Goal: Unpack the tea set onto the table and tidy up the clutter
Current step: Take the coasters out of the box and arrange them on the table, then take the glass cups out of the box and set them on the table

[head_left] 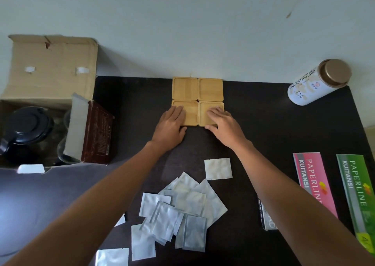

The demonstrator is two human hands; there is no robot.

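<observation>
Four square wooden coasters (197, 101) lie in a two-by-two block on the dark table (263, 127), edges touching, the far pair against the wall. The left hand (171, 123) rests flat on the near-left coaster with fingers spread and thumb at its near edge; the right hand (221, 121) lies flat on the near-right coaster, thumb curled at the near rim. Both hands are unclenched, pressing down and gripping nothing. At the left, an opened cardboard box (50, 79) holds a black-lidded glass teapot (26, 127) and, beside it, what seem to be glass cups, partly hidden. A dark brown carton (97, 132) leans against the box's right side. Near the person, a loose heap of silver foil sachets (182, 211) is scattered, one sachet (218, 168) lying apart. A white tea canister (318, 83) with a bronze lid stands at the far right corner. Pink (314, 182) and green (357, 194) receipt books lie side by side at the right.
</observation>
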